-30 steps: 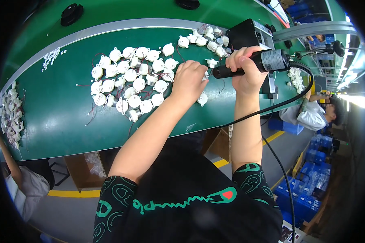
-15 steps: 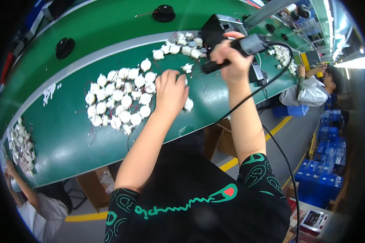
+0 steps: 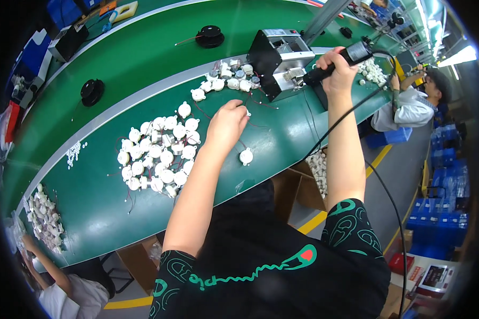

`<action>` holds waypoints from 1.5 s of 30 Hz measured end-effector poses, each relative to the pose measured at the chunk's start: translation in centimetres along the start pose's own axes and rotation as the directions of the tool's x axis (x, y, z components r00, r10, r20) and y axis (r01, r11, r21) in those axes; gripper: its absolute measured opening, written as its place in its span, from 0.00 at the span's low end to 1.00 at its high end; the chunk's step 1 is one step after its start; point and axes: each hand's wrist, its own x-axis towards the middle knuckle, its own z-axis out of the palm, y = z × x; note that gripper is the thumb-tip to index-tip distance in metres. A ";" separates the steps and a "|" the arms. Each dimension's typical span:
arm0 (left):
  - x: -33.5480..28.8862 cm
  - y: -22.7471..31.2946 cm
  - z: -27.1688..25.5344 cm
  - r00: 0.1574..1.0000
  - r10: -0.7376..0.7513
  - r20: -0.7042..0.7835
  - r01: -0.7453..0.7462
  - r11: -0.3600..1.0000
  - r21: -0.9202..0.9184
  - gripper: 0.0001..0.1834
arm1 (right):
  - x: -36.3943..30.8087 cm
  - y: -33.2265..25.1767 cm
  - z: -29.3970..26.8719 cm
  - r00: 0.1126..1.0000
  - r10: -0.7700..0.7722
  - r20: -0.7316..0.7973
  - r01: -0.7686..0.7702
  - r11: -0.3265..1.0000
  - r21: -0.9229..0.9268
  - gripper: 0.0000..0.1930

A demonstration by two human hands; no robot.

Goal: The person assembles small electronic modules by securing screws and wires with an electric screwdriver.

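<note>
My right hand [image 3: 339, 72] is wrapped round a black electric screwdriver [image 3: 324, 73] with a cable. The screwdriver's tip end meets the silver front of a black-and-silver screw feeder [image 3: 285, 56]. On the green bench, my left hand [image 3: 229, 125] has its fingers curled down; a bit of a small white part [image 3: 248, 113] shows at the fingertips, the rest hidden. Just nearer to me lies a single round white part [image 3: 246, 156] with a wire. To the left is a cluster of round white wired parts [image 3: 166, 157].
More wired parts [image 3: 218, 84] lie beside the feeder. Small white bits [image 3: 74, 154] and a whitish heap [image 3: 43, 218] are at the left. Black round units [image 3: 210, 36] sit on the green strip behind. Co-workers are at both sides. The screwdriver's cable [image 3: 330, 130] hangs across my right forearm.
My right hand has brought the screwdriver from above the bench to the feeder's front. A loose white part beyond my left hand no longer shows there. The whole view has shifted slightly.
</note>
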 end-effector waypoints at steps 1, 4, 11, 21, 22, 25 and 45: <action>-0.2 0.3 -0.2 0.999 0.004 0.038 -0.001 0.998 -0.061 0.10 | -0.7 -0.6 0.1 1.000 -0.003 0.025 0.004 0.999 -0.039 0.07; 0.0 0.8 -0.7 0.987 -0.079 0.137 0.091 0.992 -0.086 0.12 | -3.5 -1.3 0.7 0.994 0.038 0.105 -0.032 0.998 -0.061 0.06; -0.3 0.8 0.2 0.997 -0.053 0.057 0.056 0.997 -0.049 0.13 | -9.6 1.0 7.1 0.963 0.093 0.253 -0.108 0.993 0.046 0.08; -0.1 0.5 0.2 0.996 -0.077 0.037 0.079 0.996 -0.044 0.13 | -9.4 3.5 9.8 0.964 0.063 0.260 -0.058 0.998 -0.024 0.06; -0.1 0.6 0.2 0.993 -0.102 0.052 0.105 0.993 -0.047 0.13 | -9.5 3.7 9.7 0.958 0.079 0.276 -0.067 0.996 -0.056 0.06; 0.0 0.7 0.1 0.991 -0.117 0.061 0.121 0.990 -0.065 0.13 | -9.5 3.9 9.8 0.949 0.104 0.298 -0.078 0.992 -0.097 0.06; -0.1 0.4 0.4 0.995 -0.095 0.011 0.096 0.994 -0.046 0.14 | -9.6 4.8 10.9 0.939 0.148 0.309 -0.095 0.979 -0.179 0.09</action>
